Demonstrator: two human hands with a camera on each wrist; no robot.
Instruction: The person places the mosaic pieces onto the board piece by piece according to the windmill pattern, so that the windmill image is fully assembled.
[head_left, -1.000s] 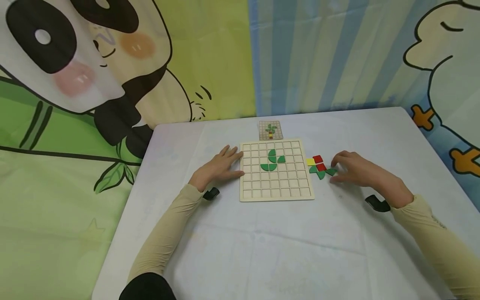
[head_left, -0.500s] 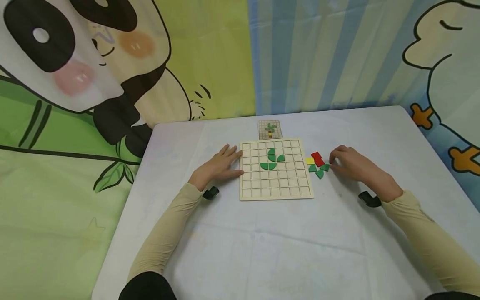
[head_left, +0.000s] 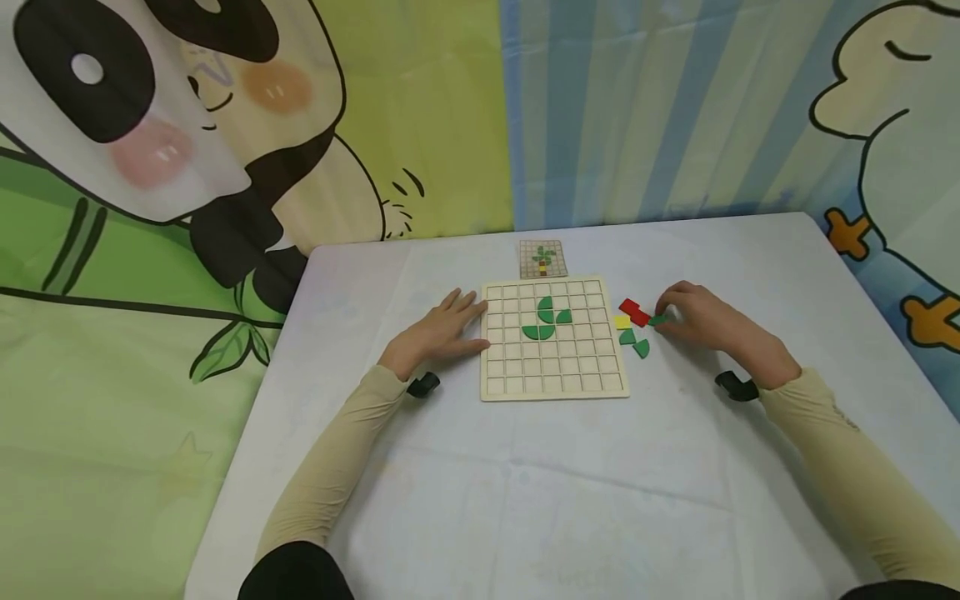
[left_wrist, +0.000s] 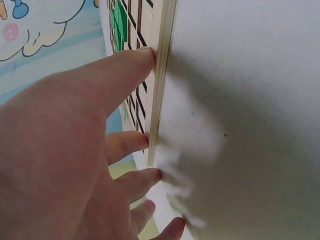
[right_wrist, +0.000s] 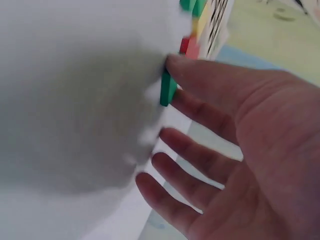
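The fingers and thumb of my left hand (head_left: 437,335) are spread against the left edge of a wooden grid board (head_left: 517,372); in the left wrist view, thumb and index fingertips touch its rim (left_wrist: 162,55). Several green quarter-circle tiles (head_left: 546,317) lie on the board. Right of it, my right hand (head_left: 701,318) pinches a green tile (right_wrist: 167,89) between thumb and index finger, its other fingers loosely bent. That tile is close to two red square tiles (head_left: 634,312). A yellow tile (head_left: 622,322) and two loose green tiles (head_left: 641,348) lie by the board's right edge.
A small pattern card (head_left: 542,259) with a printed grid and coloured shapes lies just behind the board. White cloth (head_left: 450,500) covers the table. Printed cartoon curtains (head_left: 420,100) stand behind it and to its sides.
My right hand has moved slightly up and left, bringing a green tile away from the other green ones toward the red tiles. The red tiles have shifted and turned. My left hand stays put.
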